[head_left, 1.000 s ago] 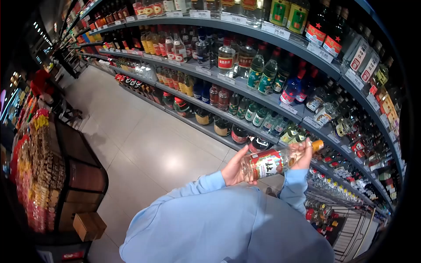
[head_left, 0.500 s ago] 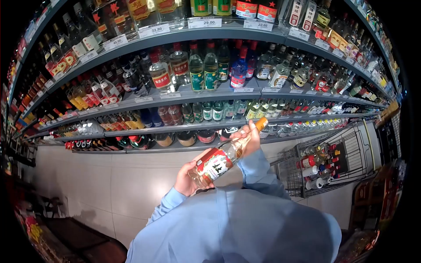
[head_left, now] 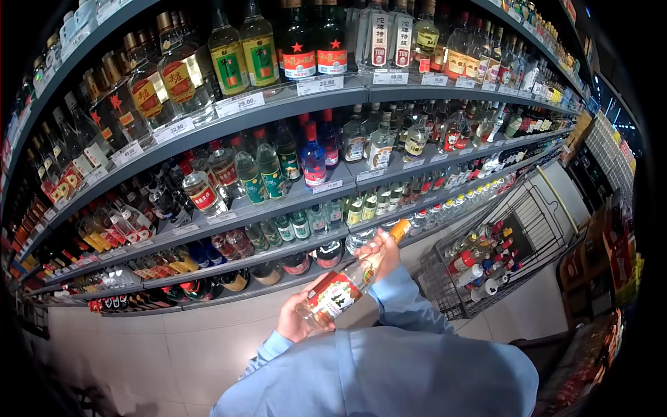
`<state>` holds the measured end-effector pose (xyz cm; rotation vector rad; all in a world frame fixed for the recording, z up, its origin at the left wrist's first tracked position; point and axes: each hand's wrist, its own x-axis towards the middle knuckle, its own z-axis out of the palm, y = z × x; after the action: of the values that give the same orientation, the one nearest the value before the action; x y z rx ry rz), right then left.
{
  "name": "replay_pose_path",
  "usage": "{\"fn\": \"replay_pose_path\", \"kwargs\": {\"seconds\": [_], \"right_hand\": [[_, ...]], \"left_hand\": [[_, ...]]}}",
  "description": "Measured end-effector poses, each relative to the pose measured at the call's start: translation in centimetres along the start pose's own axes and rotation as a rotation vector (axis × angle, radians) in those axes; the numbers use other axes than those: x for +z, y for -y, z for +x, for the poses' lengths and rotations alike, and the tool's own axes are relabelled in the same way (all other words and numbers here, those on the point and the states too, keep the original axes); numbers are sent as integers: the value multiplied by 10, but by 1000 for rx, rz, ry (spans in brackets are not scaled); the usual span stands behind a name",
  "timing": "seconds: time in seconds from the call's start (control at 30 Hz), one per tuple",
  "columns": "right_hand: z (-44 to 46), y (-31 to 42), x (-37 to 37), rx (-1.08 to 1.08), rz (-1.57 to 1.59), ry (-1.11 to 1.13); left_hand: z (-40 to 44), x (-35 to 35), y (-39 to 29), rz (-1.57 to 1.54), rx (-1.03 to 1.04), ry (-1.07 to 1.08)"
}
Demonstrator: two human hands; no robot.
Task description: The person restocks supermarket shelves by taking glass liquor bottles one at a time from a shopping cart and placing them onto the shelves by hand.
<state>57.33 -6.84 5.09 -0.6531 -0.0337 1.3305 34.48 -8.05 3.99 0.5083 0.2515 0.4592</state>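
Observation:
A clear glass liquor bottle (head_left: pixel 338 295) with a red and white label and an orange cap lies slanted in front of my chest, its neck pointing up to the right. My left hand (head_left: pixel 294 318) is closed round the base end of it. Just below the cap, my right hand (head_left: pixel 381 254) grips the neck, fingers wrapped round. The label faces up toward me. Both hands keep the bottle apart from the shelves, above the floor.
Shelves (head_left: pixel 333 182) packed with bottles and price tags run across the front. A wire shopping cart (head_left: pixel 445 299) holding several bottles stands at the right. Pale tiled floor (head_left: pixel 174 347) lies at the lower left.
The view has turned to the right and up, showing more of the upper shelf, and the cart appears further left. Both hands keep their hold on the bottle.

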Motion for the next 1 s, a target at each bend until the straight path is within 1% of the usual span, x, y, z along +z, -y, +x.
{"fn": "replay_pose_path", "kwargs": {"seconds": [0.03,0.07,0.17,0.2,0.3,0.33,0.47,0.57,0.6,0.7,0.73,0.83,0.97,1.0], "right_hand": [[3,8,-5,1,3,16],[7,12,-6,-43,88,-53],[1,41,-12,-82,-39,-41],[8,47,-19,-80,56,-26],[18,73,-36,-69,135,0],[17,83,-38,-85,125,14],[23,119,-60,-122,137,54],[23,148,-76,-92,147,-21],[24,153,-85,-132,230,2],[24,177,-103,-197,188,-3],[21,186,-105,-196,177,-40],[15,206,-118,-201,238,14],[17,224,-141,-273,242,-57],[13,229,-139,-280,212,-105]], "left_hand": [[7,6,2,-3,-3,-7],[15,12,5,-5,-4,-14],[41,37,14,-17,21,-151],[49,40,17,-18,11,-154],[73,52,25,6,-11,-112],[83,56,28,5,-7,-75],[117,71,43,24,-13,-45],[144,82,56,44,-35,-24],[153,82,61,50,-64,-35],[175,100,74,52,-80,-69],[182,104,79,68,-78,-84],[199,112,90,96,-119,-59],[215,122,103,120,-151,-19],[216,128,106,105,-156,-32]]}}
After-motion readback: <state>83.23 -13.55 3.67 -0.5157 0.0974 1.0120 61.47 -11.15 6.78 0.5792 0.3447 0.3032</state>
